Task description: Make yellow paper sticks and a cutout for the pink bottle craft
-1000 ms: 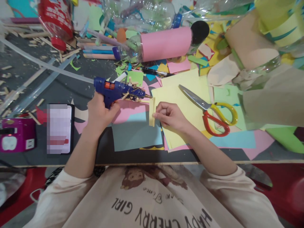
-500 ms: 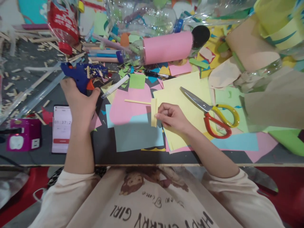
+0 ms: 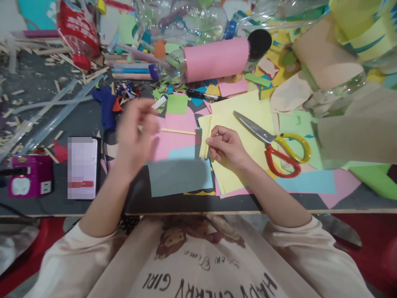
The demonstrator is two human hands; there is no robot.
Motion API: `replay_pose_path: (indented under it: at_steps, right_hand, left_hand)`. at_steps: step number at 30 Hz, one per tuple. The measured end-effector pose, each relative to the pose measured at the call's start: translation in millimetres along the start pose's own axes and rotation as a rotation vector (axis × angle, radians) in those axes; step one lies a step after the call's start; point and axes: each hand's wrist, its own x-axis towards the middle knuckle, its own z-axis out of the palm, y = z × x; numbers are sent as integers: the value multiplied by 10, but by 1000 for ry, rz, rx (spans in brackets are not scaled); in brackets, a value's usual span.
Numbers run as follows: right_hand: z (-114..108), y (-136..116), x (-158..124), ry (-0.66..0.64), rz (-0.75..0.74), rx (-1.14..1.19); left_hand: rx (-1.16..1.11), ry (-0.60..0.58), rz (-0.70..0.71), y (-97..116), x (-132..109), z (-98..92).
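Yellow strip (image 3: 205, 142) is sitting in the clamped grip of right hand (image 3: 228, 145); at nine o'clock, left hand (image 3: 136, 136), grip unreadably blurred, is risking shifting the stick (image 3: 180, 132) by chance contact.

Even, moderate light. Glare dots the clear plastic bottle (image 3: 204, 25) behind the pink-wrapped bottle (image 3: 217, 60); in front of the latter, shadow dims blue paper (image 3: 180, 176) and motion blurs the left hand (image 3: 138, 134).
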Motion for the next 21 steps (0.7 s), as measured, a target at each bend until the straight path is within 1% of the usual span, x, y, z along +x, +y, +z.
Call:
replay_pose_path:
  at_steps: [1,3,4,5,6,9,16,21]
  right_hand:
    - [7,-8,0,5,3,1]
    - [18,-18,0,12,11,-2]
    - [23,-20,-1,14,15,-3]
    - [25,-19,-1,15,18,-4]
    - [27,-17,-1,16,18,-3]
    - [27,-12,1,22,16,2]
    - [35,-24,2,30,7,-7]
    - [52,-26,-3,47,5,-22]
  left_hand:
    - [-154,-152,-73,36,-44,139]
    - [-511,-385,-233,44,-108,401]
    - [-660,-411,-312,28,-128,507]
    - [-777,-422,-373,6,-141,589]
    - [-863,-418,-397,-15,-148,646]
    - [-995,-402,-410,-54,-156,702]
    - [-1025,-456,-389,-66,-180,662]
    - [-1033,-466,-380,-83,-193,664]
